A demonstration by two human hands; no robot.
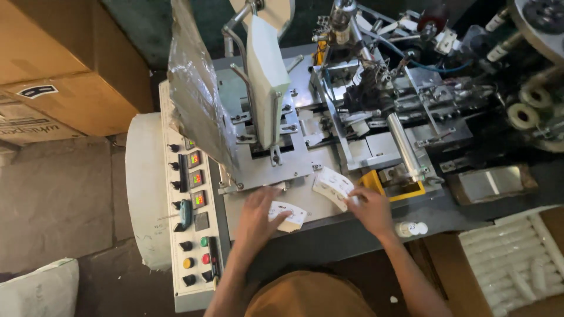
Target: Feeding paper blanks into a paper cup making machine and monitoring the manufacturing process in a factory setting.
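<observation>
Starting at the left edge, cardboard boxes (64, 64) are cut off by the frame, and a white sack (41, 290) shows only its corner at the bottom. Next comes a big white roll (144, 188) against the machine's side, then the control panel (191, 258) with small lit displays, black knobs and coloured buttons; its markings are too small to make out. A crinkled plastic sheet (194, 82) hangs above the panel and hides part of the machine behind it.

On the grey machine table (311, 208), the left hand (255, 214) lies with fingers spread, pressing on a small stack of white printed cards (288, 214) whose near half it covers. Just right of it, a second stack of white cards (332, 186) sits tilted on the table, and the right hand (370, 208) grips its lower edge with curled fingers. A yellow bracket (405, 191) is partly hidden behind that hand. The tangle of rods and tubing beyond is hard to read. Far right, a tray of white tubes (517, 258) runs out of frame.
</observation>
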